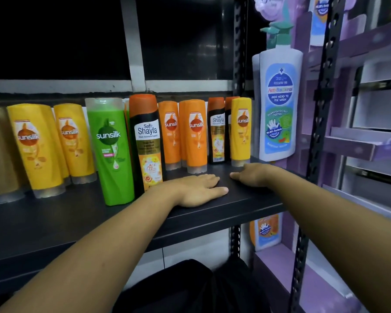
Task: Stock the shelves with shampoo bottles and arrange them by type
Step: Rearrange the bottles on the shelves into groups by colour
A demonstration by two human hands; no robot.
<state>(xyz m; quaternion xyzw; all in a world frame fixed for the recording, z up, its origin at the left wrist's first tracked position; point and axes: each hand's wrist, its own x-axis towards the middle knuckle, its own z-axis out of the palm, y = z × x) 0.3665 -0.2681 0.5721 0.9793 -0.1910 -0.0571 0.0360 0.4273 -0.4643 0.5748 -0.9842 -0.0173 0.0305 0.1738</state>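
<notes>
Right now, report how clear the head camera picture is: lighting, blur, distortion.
Head view: dim light, with the space above the bottles almost black. Head view: the gold bottle at the left edge is smeared, while the green Sunsilk bottle shows its brand name clearly; small print is too soft. Head view: the wide lens leans the left-hand bottles and the black upright.

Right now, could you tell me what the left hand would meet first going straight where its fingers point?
Most likely the right hand, lying just ahead of the left hand; depth is unclear.
</notes>
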